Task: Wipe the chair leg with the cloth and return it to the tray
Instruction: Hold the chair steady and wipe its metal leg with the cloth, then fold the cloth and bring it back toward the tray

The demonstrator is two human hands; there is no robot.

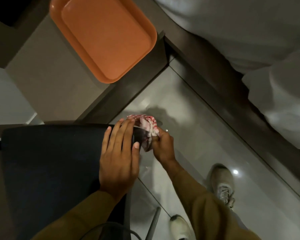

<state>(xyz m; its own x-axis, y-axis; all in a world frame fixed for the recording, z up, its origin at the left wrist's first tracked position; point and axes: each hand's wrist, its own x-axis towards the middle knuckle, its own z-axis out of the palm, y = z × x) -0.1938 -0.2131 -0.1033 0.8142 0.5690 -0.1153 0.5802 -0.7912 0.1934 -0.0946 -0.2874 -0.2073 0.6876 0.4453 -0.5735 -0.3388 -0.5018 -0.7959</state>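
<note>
A: Which hand is doing the wiping?

B: The right hand (161, 144) is closing its grip on the cloth (150, 126), bunching it around something dark just past the chair (50, 163) seat's corner (probably the leg's top, though I cannot tell for sure).

A: And the left hand (119, 153)?

B: It is lying flat and open on the seat, holding nothing, fingertips nearly touching the cloth.

A: How should the wipe go?

B: I'd say by keeping the cloth wrapped round the leg, sliding down its length, while the left hand is steadying the chair.

A: And the tray (87, 49)?

B: It is sitting bare on the desk (47, 80), well apart from the cloth, waiting for its return.
</note>
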